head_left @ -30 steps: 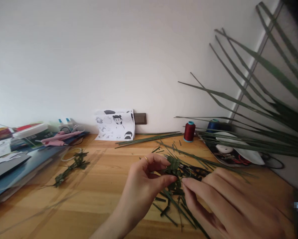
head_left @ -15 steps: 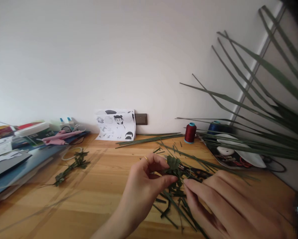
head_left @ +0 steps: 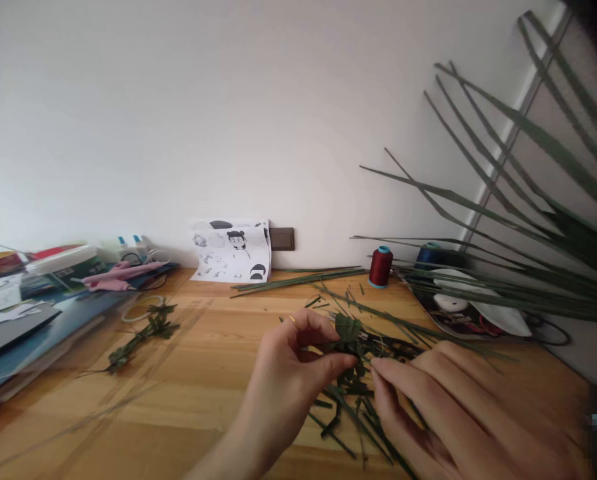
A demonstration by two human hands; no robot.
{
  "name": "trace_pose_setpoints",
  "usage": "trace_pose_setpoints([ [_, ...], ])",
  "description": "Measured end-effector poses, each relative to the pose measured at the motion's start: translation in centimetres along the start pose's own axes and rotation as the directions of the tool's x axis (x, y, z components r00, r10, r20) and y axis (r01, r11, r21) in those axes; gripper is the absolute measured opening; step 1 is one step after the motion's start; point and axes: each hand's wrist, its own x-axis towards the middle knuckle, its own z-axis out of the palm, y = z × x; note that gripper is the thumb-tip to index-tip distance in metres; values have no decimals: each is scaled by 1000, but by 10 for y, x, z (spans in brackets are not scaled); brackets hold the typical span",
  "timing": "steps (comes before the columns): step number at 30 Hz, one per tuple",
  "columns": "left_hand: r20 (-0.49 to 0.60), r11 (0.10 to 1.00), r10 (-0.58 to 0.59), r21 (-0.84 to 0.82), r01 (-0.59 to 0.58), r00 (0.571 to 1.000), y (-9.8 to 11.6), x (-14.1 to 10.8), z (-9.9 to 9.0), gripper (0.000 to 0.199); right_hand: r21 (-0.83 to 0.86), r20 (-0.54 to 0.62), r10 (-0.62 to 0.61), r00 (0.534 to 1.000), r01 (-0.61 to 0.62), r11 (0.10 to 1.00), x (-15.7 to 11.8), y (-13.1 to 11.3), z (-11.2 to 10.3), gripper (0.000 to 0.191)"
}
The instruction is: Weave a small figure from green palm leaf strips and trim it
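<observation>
Between thumb and forefinger, my left hand (head_left: 298, 367) pinches a small piece woven from green leaf strips (head_left: 348, 330). My right hand (head_left: 443, 407) is closed just right of it, thumb and forefinger tips pressed together; whatever they hold is too small to make out. Beneath both hands lie loose green strips and cut bits (head_left: 333, 420). Off to the left, another woven leaf piece (head_left: 148, 333) lies on the wooden table (head_left: 193, 400).
Long leaves (head_left: 543, 213) reach in from the right over a tray (head_left: 458, 327). A red thread spool (head_left: 381, 267) and a printed sheet (head_left: 233, 252) stand by the wall. At left lie a pink glue gun (head_left: 118, 276) and a white-lidded tub (head_left: 68, 267).
The fingertips of my right hand have shifted slightly right, a little farther from the woven piece. My left hand keeps its pinch.
</observation>
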Motion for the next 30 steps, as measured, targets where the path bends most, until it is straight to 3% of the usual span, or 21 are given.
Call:
trace_pose_setpoints([
  [5,12,1000,-7,-15,7,1000,0,-1,1,21,7,41,-38,998,38,999,1,0,1,13],
  [15,31,1000,10,-24,-9,999,-2,-1,2,21,-26,23,42,999,-42,999,-2,-4,0,11],
  [30,41,999,-7,-49,9,999,1,-4,5,22,-9,-6,-30,1000,30,1000,-3,5,4,11],
])
